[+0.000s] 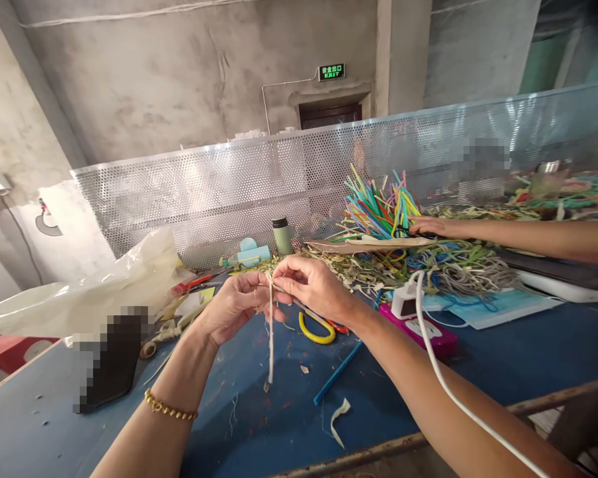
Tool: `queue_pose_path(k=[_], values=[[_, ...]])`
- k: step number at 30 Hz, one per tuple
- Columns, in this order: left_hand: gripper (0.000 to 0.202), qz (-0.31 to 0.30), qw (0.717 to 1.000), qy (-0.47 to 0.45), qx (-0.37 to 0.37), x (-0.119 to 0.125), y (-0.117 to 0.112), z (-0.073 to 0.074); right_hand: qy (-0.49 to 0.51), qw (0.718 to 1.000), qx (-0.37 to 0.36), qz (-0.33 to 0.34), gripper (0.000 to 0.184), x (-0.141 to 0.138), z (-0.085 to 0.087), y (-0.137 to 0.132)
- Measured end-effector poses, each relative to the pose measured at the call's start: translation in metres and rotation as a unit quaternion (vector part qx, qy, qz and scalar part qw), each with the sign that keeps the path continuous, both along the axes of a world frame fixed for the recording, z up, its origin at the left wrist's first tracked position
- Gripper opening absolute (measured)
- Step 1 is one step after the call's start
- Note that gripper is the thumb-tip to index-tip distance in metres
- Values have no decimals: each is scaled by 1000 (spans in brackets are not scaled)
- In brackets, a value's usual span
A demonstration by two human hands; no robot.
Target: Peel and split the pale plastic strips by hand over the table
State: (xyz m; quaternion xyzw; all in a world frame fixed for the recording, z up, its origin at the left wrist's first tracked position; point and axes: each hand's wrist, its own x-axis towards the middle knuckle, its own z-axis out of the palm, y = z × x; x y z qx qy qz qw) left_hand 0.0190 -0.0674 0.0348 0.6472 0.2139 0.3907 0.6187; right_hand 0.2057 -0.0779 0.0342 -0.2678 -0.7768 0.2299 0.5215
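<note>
Over the middle of the blue table, my left hand (239, 302) and my right hand (311, 282) meet, fingertips pinched close together. Between them is a thin cream-coloured strip (271, 338), one end hanging straight down below the fingers. Another thin strand runs from the pinch under my right hand; its far end is hard to follow. Just beyond my right hand, a yellow curved cord (316, 337) lies on the table, with a bit of red-orange beside it. A bead bracelet (169, 408) circles my left wrist.
Another person's hand (426, 227) reaches from the right to a bundle of coloured strips (379, 206). A magenta power strip (423, 332) with a white cable (436, 372) sits right. A green bottle (282, 236) stands before the perforated metal panel (219, 192). Red-handled scissors (192, 284) lie left.
</note>
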Motion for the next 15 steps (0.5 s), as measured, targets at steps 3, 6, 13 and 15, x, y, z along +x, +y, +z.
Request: queue_pose_path(k=[3, 6, 13, 15], values=[[24, 5, 1000, -5, 1, 1, 2, -3, -2, 1000, 1, 2, 7, -1, -1, 0], [24, 14, 1000, -6, 10, 2, 3, -4, -13, 1000, 13, 0, 8, -1, -3, 2], [19, 42, 998, 1, 46, 6, 3, -4, -36, 992, 85, -83, 8, -1, -5, 5], [18, 63, 996, -4, 58, 6, 3, -4, -35, 991, 86, -95, 7, -3, -5, 5]])
